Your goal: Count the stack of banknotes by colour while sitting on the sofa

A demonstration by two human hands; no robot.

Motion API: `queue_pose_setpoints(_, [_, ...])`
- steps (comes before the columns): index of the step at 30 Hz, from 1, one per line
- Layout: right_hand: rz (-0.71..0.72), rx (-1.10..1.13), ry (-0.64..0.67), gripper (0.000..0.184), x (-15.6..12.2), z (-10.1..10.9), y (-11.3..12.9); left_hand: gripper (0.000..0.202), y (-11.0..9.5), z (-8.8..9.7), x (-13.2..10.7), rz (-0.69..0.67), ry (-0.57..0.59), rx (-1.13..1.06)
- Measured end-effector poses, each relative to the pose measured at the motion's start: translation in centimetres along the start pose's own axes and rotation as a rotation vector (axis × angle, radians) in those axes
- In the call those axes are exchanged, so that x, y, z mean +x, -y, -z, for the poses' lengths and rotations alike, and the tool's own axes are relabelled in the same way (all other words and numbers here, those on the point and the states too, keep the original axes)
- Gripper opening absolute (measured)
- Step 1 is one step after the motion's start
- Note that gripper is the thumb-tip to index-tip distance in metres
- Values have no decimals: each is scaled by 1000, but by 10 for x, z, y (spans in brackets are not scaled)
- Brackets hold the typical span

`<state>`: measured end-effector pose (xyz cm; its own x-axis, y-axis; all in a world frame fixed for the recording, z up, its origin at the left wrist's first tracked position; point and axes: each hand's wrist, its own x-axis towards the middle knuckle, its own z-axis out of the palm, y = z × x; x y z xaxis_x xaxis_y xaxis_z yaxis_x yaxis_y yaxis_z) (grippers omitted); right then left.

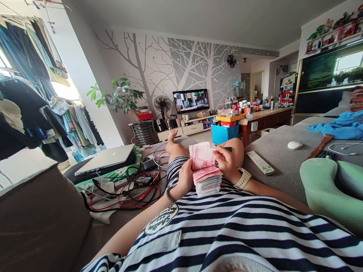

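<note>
A thick stack of pink banknotes (208, 180) rests on my lap, over my striped shirt. My left hand (185, 177) is closed round the stack's left side, a bracelet on its wrist. My right hand (225, 160), with a white watch on the wrist, pinches the top notes (200, 156), which are lifted and folded back away from me. My bare legs stretch out ahead on the grey sofa.
A white remote (260, 163) and a white mouse (295, 145) lie on the sofa to my right, beside a green cushion (323, 189). To my left are a closed laptop (106, 158) and tangled red and black cables (133, 189). A television (191, 100) plays far ahead.
</note>
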<state>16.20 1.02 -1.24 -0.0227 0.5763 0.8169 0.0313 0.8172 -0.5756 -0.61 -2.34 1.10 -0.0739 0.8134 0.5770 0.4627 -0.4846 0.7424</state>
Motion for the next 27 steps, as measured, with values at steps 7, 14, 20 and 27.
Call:
queue_pose_setpoints(7, [14,-9,11,38,-1,0,2,29,-2,3,-3,-10,19,-43])
queue_pose_setpoints(14, [36,-25,20,36,-2,1,4,19,2,1,-2,-2,11,-119])
queue_pose_setpoints(20, [53,-1,56,35,-4,3,12,23,4,-1,2,49,-15,-240])
queue_pose_setpoints(27, [50,15,80,42,-5,4,20,19,7,0,4,49,-12,-298])
